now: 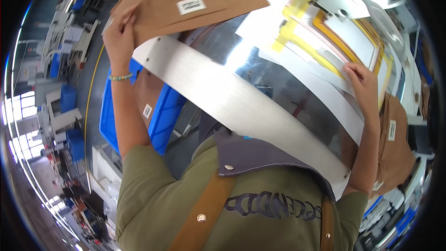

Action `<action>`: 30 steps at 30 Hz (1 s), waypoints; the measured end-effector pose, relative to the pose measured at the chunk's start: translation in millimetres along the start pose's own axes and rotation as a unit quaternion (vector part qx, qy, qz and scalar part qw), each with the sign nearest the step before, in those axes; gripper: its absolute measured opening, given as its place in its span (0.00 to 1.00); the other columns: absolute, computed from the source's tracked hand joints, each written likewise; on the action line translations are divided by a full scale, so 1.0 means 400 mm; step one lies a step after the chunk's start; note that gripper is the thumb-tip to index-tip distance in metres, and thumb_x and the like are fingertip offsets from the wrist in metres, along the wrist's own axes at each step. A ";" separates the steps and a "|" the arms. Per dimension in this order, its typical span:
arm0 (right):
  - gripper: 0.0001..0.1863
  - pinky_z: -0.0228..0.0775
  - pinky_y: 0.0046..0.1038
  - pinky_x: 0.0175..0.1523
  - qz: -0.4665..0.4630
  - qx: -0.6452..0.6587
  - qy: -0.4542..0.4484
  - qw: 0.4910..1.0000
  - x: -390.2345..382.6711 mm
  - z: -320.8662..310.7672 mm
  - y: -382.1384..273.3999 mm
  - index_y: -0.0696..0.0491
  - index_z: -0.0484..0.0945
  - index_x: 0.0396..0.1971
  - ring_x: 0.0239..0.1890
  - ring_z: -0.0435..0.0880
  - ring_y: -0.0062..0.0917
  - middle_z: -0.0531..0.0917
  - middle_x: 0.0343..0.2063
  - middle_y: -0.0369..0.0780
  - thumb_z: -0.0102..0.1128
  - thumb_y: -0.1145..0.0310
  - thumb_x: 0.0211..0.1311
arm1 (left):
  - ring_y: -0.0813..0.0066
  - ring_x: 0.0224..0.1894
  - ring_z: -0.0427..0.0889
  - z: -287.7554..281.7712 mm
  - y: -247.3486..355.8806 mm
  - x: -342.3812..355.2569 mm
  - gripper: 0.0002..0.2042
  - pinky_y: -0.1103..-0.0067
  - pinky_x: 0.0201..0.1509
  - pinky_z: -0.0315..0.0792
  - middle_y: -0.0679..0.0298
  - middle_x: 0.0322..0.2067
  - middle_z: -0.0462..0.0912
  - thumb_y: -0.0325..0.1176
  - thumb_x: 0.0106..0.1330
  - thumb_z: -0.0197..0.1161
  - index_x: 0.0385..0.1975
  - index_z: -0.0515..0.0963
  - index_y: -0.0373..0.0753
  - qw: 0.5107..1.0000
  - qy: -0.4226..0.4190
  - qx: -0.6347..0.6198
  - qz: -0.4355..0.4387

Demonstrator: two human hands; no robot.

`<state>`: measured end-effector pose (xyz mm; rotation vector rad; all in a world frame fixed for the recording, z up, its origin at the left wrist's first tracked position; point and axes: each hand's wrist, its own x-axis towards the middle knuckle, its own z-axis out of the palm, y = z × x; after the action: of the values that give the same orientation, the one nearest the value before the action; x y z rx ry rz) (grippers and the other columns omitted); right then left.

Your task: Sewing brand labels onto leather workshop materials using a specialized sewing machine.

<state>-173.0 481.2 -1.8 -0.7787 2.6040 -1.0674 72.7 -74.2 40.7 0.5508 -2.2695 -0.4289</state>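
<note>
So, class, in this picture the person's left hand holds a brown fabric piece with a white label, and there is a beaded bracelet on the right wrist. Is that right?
Not quite: the beaded bracelet is on the left wrist, not the right, as the head view shows. The left hand does hold the brown fabric piece with a white label.

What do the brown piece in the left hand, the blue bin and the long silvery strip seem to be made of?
Brown piece: probably cloth, matte, softly creased.
Blue bin: likely plastic, smooth, with moulded-looking rim.
Silvery strip: apparently metal, brushed, with bright sheen.
</note>
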 end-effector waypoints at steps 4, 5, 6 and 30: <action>0.13 0.71 0.23 0.62 -0.082 0.022 -0.013 0.996 0.006 0.020 0.027 0.67 0.86 0.46 0.57 0.83 0.25 0.87 0.53 0.43 0.60 0.71 0.78 | 0.72 0.52 0.91 -0.198 -0.255 -0.247 0.14 0.76 0.56 0.81 0.55 0.52 0.92 0.23 0.75 0.63 0.56 0.88 0.38 0.991 0.004 0.066 -0.112; 0.13 0.71 0.23 0.62 -0.085 0.024 -0.017 0.996 0.002 0.022 0.020 0.67 0.86 0.46 0.57 0.83 0.25 0.87 0.53 0.43 0.60 0.71 0.78 | 0.70 0.53 0.91 -0.234 -0.298 -0.314 0.15 0.75 0.57 0.81 0.55 0.52 0.92 0.21 0.74 0.62 0.56 0.87 0.38 0.985 -0.006 0.112 -0.129; 0.13 0.70 0.24 0.62 -0.107 0.017 -0.001 0.994 -0.002 0.027 0.014 0.67 0.85 0.46 0.55 0.83 0.26 0.87 0.51 0.42 0.61 0.71 0.77 | 0.67 0.54 0.91 -0.269 -0.337 -0.385 0.15 0.74 0.59 0.81 0.54 0.52 0.91 0.19 0.74 0.61 0.57 0.87 0.37 0.976 -0.017 0.159 -0.146; 0.06 0.74 0.22 0.58 -0.078 0.087 0.066 0.991 0.011 -0.031 0.053 0.62 0.86 0.44 0.48 0.83 0.19 0.87 0.44 0.37 0.66 0.75 0.75 | 0.31 0.83 0.50 -0.057 -0.740 -0.872 0.75 0.51 0.84 0.56 0.32 0.82 0.46 0.85 0.51 0.65 0.85 0.34 0.36 0.665 -0.372 0.206 -0.614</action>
<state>-189.8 498.6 -7.9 -0.9105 2.5437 -1.4153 384.1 -152.6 -286.1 2.5963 -2.3353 -0.8846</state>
